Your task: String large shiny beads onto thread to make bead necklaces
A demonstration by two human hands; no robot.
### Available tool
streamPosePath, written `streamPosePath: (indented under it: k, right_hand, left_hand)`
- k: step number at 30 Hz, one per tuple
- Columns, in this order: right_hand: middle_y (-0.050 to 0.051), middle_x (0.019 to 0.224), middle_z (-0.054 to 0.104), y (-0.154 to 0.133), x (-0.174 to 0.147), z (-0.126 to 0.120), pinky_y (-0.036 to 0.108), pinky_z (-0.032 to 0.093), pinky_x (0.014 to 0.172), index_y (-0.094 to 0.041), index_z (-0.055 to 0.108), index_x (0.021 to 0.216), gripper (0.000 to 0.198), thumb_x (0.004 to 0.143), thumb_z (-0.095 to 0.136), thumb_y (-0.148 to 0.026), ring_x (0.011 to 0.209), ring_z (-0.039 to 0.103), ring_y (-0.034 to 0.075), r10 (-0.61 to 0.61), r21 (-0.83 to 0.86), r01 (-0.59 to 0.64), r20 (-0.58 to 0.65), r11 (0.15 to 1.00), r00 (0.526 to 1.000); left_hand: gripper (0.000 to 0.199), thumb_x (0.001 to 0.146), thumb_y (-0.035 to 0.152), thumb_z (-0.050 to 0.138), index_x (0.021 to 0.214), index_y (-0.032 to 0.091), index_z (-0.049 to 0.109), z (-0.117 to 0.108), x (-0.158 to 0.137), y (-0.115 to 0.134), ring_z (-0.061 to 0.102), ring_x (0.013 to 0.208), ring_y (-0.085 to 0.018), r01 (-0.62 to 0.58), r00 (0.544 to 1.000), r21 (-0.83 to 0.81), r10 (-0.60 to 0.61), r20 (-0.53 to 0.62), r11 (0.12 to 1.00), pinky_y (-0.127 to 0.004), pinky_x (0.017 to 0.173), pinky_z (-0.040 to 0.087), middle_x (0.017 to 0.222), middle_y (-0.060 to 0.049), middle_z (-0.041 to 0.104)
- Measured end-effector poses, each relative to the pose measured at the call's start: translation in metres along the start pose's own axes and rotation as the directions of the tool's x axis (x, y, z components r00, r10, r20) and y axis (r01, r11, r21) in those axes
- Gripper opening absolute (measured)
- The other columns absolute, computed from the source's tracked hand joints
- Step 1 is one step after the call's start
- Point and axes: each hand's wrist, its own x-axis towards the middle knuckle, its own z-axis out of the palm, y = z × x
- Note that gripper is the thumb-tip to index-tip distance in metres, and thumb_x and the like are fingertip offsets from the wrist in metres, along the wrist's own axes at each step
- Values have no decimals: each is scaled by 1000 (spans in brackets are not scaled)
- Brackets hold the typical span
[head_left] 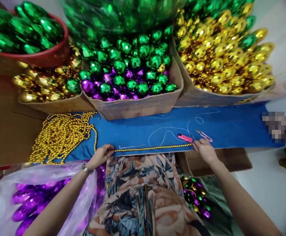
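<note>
A straight gold bead strand point(152, 148) lies stretched along the near edge of the blue-covered table point(231, 124). My left hand point(104, 153) pinches its left end, and my right hand point(204, 149) pinches the right end. From the left hand the strand runs back toward a heap of gold bead chain point(62, 134). Close to my right hand lie a pink lighter point(185, 137) and small pink-handled thread snips point(205, 135). White thread point(167, 127) curls loosely over the cloth behind the strand.
Along the back stand cardboard boxes of green and purple baubles point(133, 108) and gold baubles point(221, 97). A red tub of green baubles point(47, 54) stands at upper left. Below the table are a plastic bag of purple baubles point(32, 200) and an open carton point(219, 164).
</note>
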Motion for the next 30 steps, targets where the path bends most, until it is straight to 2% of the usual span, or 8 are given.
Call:
streamPosePath:
  k: [4, 7, 13, 18, 22, 26, 30]
  right_hand:
    - [9, 75, 58, 1, -3, 3, 31, 40, 76, -15, 69, 82, 30, 93, 47, -32, 75, 53, 22, 4, -23, -4, -16, 1000, 1000]
    - [9, 75, 58, 2, -3, 3, 31, 39, 77, -15, 69, 82, 32, 94, 45, -33, 75, 52, 22, 1, -31, -2, -21, 1000, 1000]
    - [10, 74, 57, 2, -2, 4, 33, 40, 77, -16, 69, 81, 31, 93, 46, -33, 74, 53, 22, 1, -33, -1, -21, 999, 1000]
    - [9, 73, 56, 1, -1, 2, 32, 39, 77, -16, 69, 81, 30, 93, 46, -32, 73, 53, 22, 2, -34, -2, -14, 999, 1000]
    - [10, 73, 57, -1, 0, 0, 32, 39, 77, -15, 69, 81, 32, 93, 45, -31, 73, 52, 22, 5, -30, -5, -3, 1000, 1000]
    - [11, 74, 57, -2, 1, -3, 32, 39, 76, -14, 70, 82, 30, 93, 46, -30, 72, 51, 22, 13, -8, -13, 12, 1000, 1000]
    - [12, 76, 57, -7, 4, -10, 33, 39, 76, -13, 69, 82, 29, 93, 46, -27, 74, 52, 23, 41, 7, -41, 49, 999, 998]
  left_hand:
    - [32, 90, 43, 46, 101, 20, 65, 3, 0, 2, 63, 82, -18, -29, 999, 11, 29, 13, 1000, -28, 77, 47, 92, -6, 67]
    - [36, 92, 48, 44, 103, 23, 67, 2, 1, 9, 63, 81, -16, -2, 999, 117, -4, 52, 993, -25, 76, 45, 95, -4, 66]
    - [35, 91, 49, 45, 100, 25, 69, 4, 2, 25, 62, 72, -15, 124, 992, 298, -129, -4, 946, -22, 59, 38, 95, -4, 65]
    - [31, 90, 45, 47, 96, 23, 69, 6, 4, 36, 62, 73, -19, 139, 990, 393, -140, -26, 909, -24, 54, 32, 93, -7, 64]
    - [25, 88, 37, 48, 90, 21, 67, 9, 7, 38, 62, 72, -19, 111, 993, 410, -117, -10, 905, -25, 56, 35, 90, -7, 64]
    - [20, 89, 30, 47, 90, 18, 63, 12, 12, 34, 63, 76, -18, 87, 996, 381, -91, -9, 920, -25, 67, 41, 88, -8, 64]
    - [26, 92, 29, 42, 104, 17, 61, 13, 13, 31, 64, 82, -18, 46, 999, 334, -46, -7, 942, -25, 72, 44, 93, -9, 66]
